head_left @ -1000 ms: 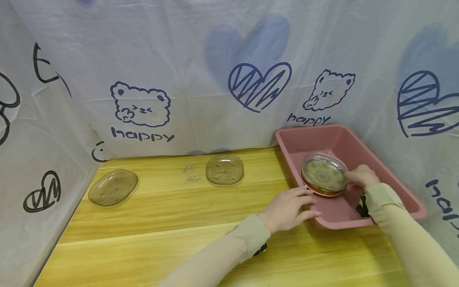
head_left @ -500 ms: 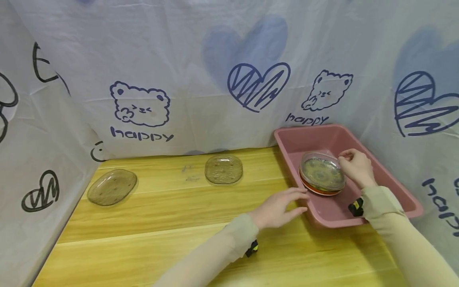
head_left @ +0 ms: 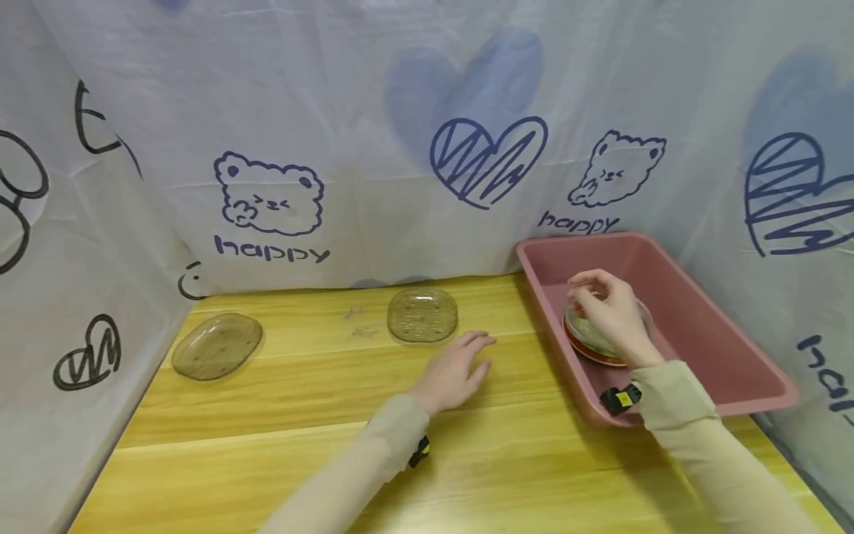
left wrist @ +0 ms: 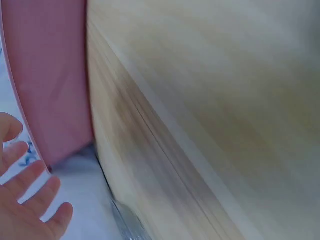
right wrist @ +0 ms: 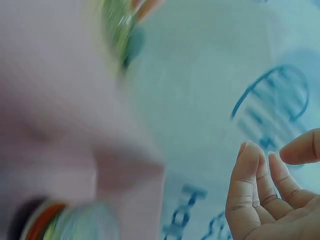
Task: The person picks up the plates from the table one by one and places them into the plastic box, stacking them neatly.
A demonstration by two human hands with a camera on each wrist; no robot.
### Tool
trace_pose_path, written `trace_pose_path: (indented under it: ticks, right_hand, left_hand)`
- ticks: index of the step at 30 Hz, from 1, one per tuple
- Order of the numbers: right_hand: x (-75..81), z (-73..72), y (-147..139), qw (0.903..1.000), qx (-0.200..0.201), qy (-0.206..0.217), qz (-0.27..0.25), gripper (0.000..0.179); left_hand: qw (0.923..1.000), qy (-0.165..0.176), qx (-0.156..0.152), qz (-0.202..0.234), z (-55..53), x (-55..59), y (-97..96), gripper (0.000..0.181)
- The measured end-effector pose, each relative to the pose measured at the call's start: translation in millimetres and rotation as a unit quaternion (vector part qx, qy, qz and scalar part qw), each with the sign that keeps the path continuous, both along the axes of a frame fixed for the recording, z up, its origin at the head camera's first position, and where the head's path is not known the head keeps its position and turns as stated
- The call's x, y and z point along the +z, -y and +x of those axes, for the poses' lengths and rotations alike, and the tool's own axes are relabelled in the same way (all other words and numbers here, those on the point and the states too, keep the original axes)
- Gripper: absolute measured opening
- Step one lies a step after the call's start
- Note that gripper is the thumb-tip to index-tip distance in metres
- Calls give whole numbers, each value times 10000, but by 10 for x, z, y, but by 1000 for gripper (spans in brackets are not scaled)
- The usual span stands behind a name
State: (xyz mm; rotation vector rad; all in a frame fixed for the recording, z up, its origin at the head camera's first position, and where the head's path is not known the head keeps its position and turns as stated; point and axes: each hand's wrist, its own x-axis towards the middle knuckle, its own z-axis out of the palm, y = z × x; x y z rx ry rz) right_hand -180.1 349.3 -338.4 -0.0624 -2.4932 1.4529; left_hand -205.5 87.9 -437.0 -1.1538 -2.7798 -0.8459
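Note:
My left hand hovers over the wooden table with fingers extended, holding nothing. Just beyond its fingertips lies a clear, rounded-square glass dish; a dish's edge also shows in the left wrist view. My right hand is above a stack of plates in the pink basin, its fingers loosely bent and nothing between them. The stack has clear glass on top and an orange-red rim below, partly hidden by that hand. In the right wrist view, the right thumb and fingertips stand apart.
The pink plastic basin stands at the table's right side against the cloth. Another clear brownish glass dish lies at the far left. A white printed cloth walls in the back and sides of the wooden table.
My left hand has moved left, away from the basin's rim toward the middle glass dish. The right hand has let go of the stack's edge and swung left above it.

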Motion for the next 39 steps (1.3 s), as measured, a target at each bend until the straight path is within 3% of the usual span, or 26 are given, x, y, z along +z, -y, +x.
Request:
trace_pose_path:
  ticks: [6, 14, 20, 28, 32, 39]
  right_hand:
    - [99, 52, 361, 9959, 537, 45, -725, 20]
    - [107, 124, 703, 9701, 1232, 301, -2070, 12]
    - [-8, 171, 923, 9596, 1313, 339, -2467, 16]
    - [-320, 174, 1183, 9427, 1056, 808, -3060, 23]
    - [-466, 161, 1257, 9249, 795, 1167, -3531, 27]
    - [-685, 110, 1316, 8708, 428, 1664, -4606, 27]
  left_hand:
    - [9983, -5, 448, -385, -88, -43, 270, 44]
    - [9908, 64, 1087, -805, -164, -121, 493, 49]
    - [9836, 154, 1429, -1092, -227, -149, 603, 48]
    - [9750, 242, 1935, -1060, -277, -152, 684, 43]
    - [9716, 447, 2081, -1029, -288, -142, 705, 43]
    - [9668, 622, 2290, -947, -309, -173, 747, 43]
